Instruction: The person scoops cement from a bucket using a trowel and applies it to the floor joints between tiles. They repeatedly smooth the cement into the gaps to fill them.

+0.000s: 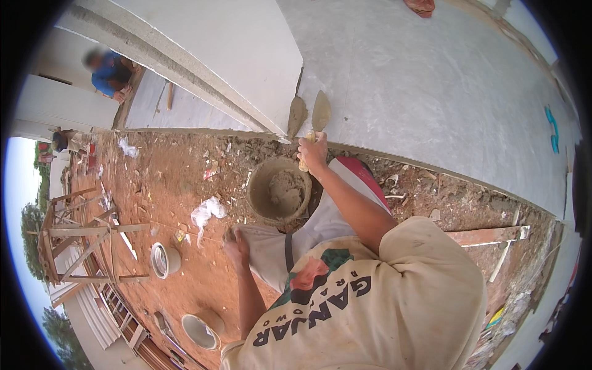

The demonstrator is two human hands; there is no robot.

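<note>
My right hand [314, 152] is closed round the light handle of a trowel [321, 111], whose leaf-shaped blade lies over the grey floor slab. Just left of the blade, a heap of wet mortar [297, 116] sits at the slab's edge by the wall corner. Below my right hand stands a round bucket [258, 196] with wet mortar [286, 192] inside. My left hand [237, 248] rests against my left knee, left of the bucket; it seems to hold nothing, its fingers partly visible.
Large grey tiles [431, 80] stretch away ahead, beside a white wall [246, 49]. Two pale buckets [165, 260] and a white plastic bag [207, 213] are on the reddish soil. Wooden trestles [86, 231] stand at left. A person in blue [111, 74] crouches at far left.
</note>
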